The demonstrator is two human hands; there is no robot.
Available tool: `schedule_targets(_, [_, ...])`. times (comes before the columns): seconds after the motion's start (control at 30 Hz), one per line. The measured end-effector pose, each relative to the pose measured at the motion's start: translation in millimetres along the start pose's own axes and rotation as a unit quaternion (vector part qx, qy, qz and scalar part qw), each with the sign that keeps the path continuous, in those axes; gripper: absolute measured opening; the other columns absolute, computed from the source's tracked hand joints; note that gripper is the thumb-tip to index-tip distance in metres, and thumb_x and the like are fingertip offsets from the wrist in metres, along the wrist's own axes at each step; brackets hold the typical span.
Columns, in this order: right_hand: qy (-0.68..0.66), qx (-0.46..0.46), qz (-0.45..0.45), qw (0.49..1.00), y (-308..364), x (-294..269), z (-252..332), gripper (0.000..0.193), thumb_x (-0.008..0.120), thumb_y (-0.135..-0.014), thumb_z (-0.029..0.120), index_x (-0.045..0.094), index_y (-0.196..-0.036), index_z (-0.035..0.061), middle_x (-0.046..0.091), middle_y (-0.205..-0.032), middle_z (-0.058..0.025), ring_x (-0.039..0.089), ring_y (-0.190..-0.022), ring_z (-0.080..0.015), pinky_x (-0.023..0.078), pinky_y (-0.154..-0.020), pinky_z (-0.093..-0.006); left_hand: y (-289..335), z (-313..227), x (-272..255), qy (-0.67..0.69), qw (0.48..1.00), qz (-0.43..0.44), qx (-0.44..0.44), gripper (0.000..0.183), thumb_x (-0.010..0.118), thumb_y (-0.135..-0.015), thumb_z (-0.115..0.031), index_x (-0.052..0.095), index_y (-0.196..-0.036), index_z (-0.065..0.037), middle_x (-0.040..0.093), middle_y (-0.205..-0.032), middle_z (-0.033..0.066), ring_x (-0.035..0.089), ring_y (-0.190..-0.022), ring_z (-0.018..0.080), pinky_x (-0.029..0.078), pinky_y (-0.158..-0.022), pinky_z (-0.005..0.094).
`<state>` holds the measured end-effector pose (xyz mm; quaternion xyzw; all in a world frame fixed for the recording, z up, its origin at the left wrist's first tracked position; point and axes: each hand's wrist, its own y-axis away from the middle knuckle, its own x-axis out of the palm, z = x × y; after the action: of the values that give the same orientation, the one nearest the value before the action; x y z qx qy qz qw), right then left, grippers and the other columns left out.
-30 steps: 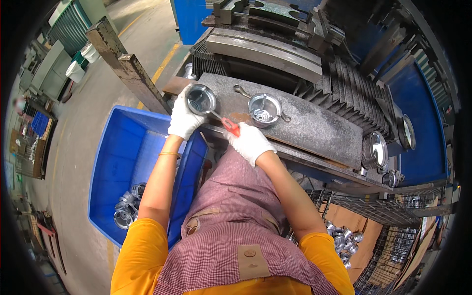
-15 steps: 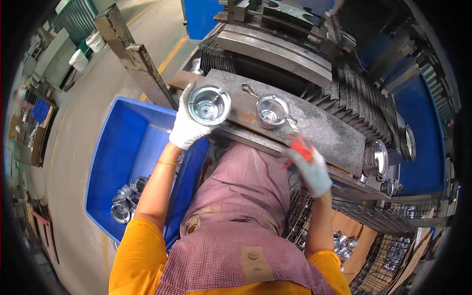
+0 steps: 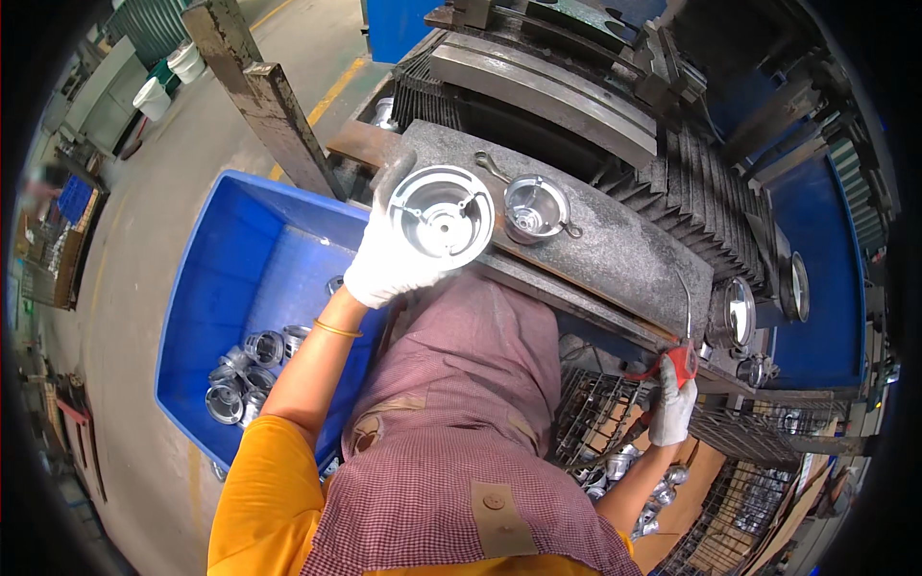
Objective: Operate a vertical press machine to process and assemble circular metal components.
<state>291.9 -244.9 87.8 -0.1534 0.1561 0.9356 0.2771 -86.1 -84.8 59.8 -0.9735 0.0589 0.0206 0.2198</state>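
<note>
My left hand [image 3: 389, 254], in a white glove, grips a round silver metal cup-shaped casting [image 3: 444, 219] with its open side up, showing ribs and a central hole. A second, similar casting [image 3: 535, 208] sits on the grey metal plate [image 3: 629, 252] just right of it, between small metal clamp handles [image 3: 493, 168]. Off to the right, beyond the plate's near edge, my gloved right hand [image 3: 673, 408] is closed around a red air blow gun [image 3: 680, 365], whose thin bent metal nozzle [image 3: 687, 307] points up over the plate.
At left stands a blue bin [image 3: 197, 278] with several castings [image 3: 257, 370] inside. A wire basket [image 3: 600, 403] and more castings [image 3: 624, 463] lie below right. Machine bellows [image 3: 663, 192] rise behind the plate; round metal parts [image 3: 735, 312] stand at its right end. A worn post [image 3: 259, 101] stands far left.
My right hand has swung right and toward me, away from the casting on the plate. The casting in my left hand has moved slightly right and nearer the camera.
</note>
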Motion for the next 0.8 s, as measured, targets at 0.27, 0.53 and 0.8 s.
schedule_targets(0.27, [0.02, -0.027, -0.049, 0.998, -2.8, -13.4, -19.2, 0.029, 0.062, -0.086, 0.026, 0.056, -0.105, 0.0048, 0.053, -0.067, 0.0017, 0.044, -0.045, -0.0068, 0.034, -0.04, -0.0212, 5.8, -1.5, 1.7, 0.098, 0.995, -0.004, -0.003, 0.133, 0.092, -0.043, -0.029, 0.008, -0.143, -0.005, 0.043, -0.131, 0.0125, 0.044, -0.121, 0.0249, 0.035, -0.104, 0.0401])
schedule_targets(0.53, [0.015, 0.012, -0.057, 0.998, 2.1, -18.8, -14.3, 0.036, 0.062, -0.086, 0.026, 0.053, -0.114, 0.0054, 0.055, -0.069, -0.0001, 0.045, -0.042, -0.0071, 0.036, -0.035, -0.0219, 11.5, -0.9, -1.9, 0.111, 0.994, -0.014, -0.008, 0.134, 0.093, -0.04, -0.029, 0.01, -0.143, -0.005, 0.042, -0.132, 0.0114, 0.043, -0.122, 0.024, 0.034, -0.104, 0.0389])
schedule_targets(0.8, [-0.009, -0.087, -0.216, 0.973, -3.4, -76.0, -21.2, 0.06, 0.064, -0.084, 0.03, 0.041, -0.135, 0.01, 0.06, -0.089, -0.0042, 0.046, -0.048, -0.0072, 0.039, -0.04, -0.0224, 18.4, -4.0, -1.0, 0.128, 0.991, -0.019, -0.034, 0.135, 0.093, -0.04, -0.029, 0.009, -0.142, -0.006, 0.042, -0.132, 0.0113, 0.042, -0.123, 0.0243, 0.034, -0.104, 0.0393])
